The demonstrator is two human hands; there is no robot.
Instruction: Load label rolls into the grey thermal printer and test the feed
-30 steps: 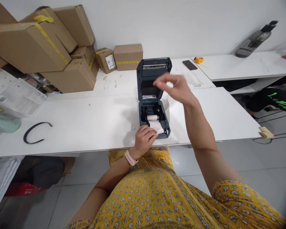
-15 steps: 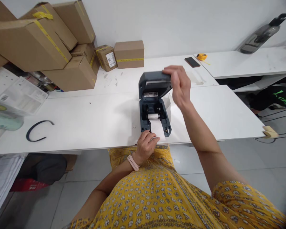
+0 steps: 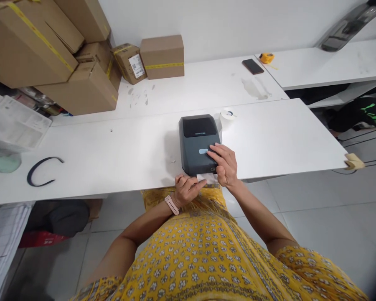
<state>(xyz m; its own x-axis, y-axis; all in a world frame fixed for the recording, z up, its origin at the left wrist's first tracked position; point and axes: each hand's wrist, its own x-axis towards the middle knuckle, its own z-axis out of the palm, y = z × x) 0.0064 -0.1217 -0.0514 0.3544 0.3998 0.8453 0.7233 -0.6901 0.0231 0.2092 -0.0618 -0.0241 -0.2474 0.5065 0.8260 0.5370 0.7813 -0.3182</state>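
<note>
A dark label printer (image 3: 191,148) stands at the table's front edge with its lid down. A white strip of label paper (image 3: 203,177) sticks out of its front. My left hand (image 3: 186,190), with a pink watch band on the wrist, is at the printer's front, its fingers closed on the paper strip. My right hand (image 3: 227,165) rests on the right front of the lid, fingers stretched out near a light blue button (image 3: 203,151), holding nothing. Behind the printer's right side stands a white paper roll (image 3: 227,120).
Cardboard boxes (image 3: 92,90) are piled at the back left, with a smaller box (image 3: 163,58) beside them. A phone (image 3: 252,66), a yellow tape measure (image 3: 267,57) and a bottle (image 3: 347,29) are at the back right. A black headband (image 3: 34,171) lies at the left.
My right hand has brought the printer's lid down from raised to shut and moved to its front. The inside roll is now hidden. My left hand stays at the paper strip.
</note>
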